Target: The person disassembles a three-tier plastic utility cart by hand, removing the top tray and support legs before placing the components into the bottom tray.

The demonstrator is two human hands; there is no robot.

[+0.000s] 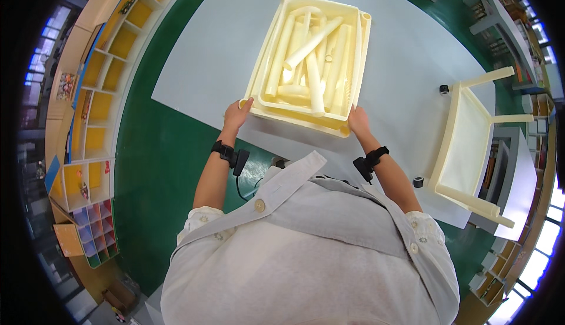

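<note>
On the grey table in front of me lies a cream-yellow plastic tray (pixel 359 60), rectangular, which seems to have another tray nested in it. Several loose plastic tubes (pixel 315 83) lie inside, some crossed over others, along with a curved tube at the far end. My left hand (pixel 237 115) grips the rim at the near left corner, its thumb on top. At the near right corner my right hand (pixel 358 120) holds the side edge; its fingertips are partly hidden behind the tray wall.
To the right on the grey table (pixel 406 89) rests a cream shelf piece (pixel 465 142) on its side, with tube legs and black casters (pixel 418 182). A low shelf unit (pixel 103 89) with yellow compartments curves along the left, beyond the green floor (pixel 141 166).
</note>
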